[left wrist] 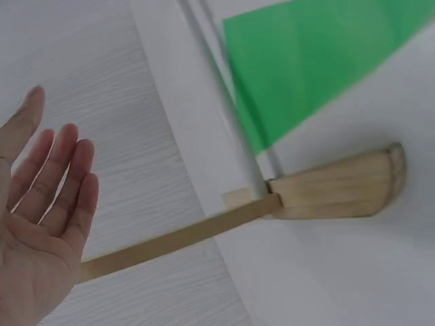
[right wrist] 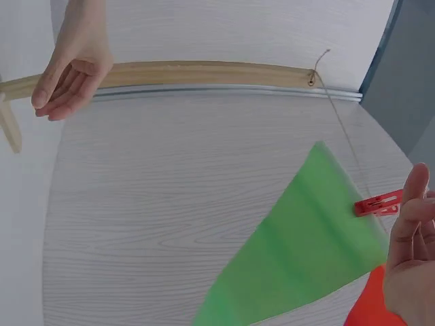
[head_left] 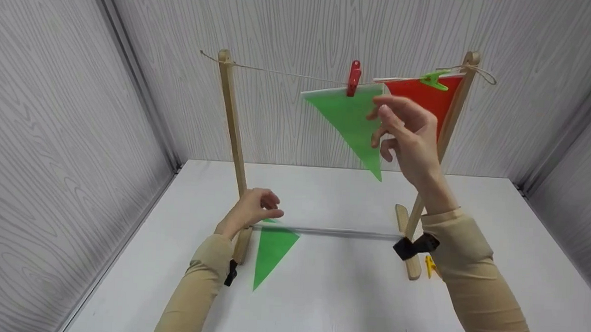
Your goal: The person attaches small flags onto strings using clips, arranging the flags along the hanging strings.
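A green triangular pennant (head_left: 350,116) hangs from a string (head_left: 289,74), pinned by a red clothespin (head_left: 353,78). My right hand (head_left: 416,136) is in front of the pennant's right edge, fingers loosely bent and nothing seen between them. Behind it, a red pennant (head_left: 431,94) hangs from a light green clothespin (head_left: 435,80) and is partly hidden by the hand. My left hand (head_left: 253,208), also holding nothing, hovers by the left wooden post (head_left: 234,123). Below it a second green pennant (head_left: 273,252) lies on the white table; in the left wrist view the fingers are relaxed.
A right wooden post (head_left: 455,115) carries the string's other end. A clear rod (head_left: 342,232) joins the two wooden feet, the right foot (head_left: 412,268) among them. A yellow clothespin (head_left: 430,266) lies beside my right sleeve. Grey wood-grain walls enclose the table.
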Demonstrator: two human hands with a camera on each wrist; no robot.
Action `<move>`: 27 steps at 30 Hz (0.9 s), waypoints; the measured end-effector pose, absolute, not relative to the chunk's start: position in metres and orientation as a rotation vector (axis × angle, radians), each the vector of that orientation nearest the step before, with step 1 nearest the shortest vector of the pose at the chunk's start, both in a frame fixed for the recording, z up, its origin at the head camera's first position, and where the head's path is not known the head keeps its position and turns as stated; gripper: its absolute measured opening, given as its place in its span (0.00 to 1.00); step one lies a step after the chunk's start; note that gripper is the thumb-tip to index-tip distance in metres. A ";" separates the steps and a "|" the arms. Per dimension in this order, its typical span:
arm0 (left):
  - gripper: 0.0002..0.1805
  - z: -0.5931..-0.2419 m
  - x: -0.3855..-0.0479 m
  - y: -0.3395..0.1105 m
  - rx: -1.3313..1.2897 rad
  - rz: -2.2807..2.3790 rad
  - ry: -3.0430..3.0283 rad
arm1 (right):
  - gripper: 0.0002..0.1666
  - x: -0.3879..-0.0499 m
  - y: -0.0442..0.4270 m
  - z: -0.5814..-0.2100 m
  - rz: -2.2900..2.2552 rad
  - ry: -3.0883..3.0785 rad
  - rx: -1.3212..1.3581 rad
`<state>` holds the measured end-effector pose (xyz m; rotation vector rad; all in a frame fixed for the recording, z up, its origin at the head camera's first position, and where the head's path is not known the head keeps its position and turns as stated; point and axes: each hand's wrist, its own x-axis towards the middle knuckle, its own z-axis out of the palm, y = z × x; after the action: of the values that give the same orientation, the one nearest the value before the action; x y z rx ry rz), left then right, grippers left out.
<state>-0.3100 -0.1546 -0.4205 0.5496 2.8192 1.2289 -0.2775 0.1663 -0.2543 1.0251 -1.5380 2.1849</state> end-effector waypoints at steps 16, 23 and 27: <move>0.14 -0.483 -0.290 -0.140 0.581 0.769 2.697 | 0.13 -0.280 0.155 -0.447 2.223 -2.508 0.758; 0.15 -0.487 -0.287 -0.117 0.663 0.852 2.574 | 0.23 -0.283 0.155 -0.501 1.959 -2.809 0.544; 0.18 -0.488 -0.284 -0.102 0.672 0.892 2.543 | 0.26 -0.286 0.152 -0.514 1.810 -2.880 0.445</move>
<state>-0.2845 -0.1020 -0.4877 0.6724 2.5430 0.8920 -0.2859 0.1517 -0.5140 0.4450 -2.8803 1.8098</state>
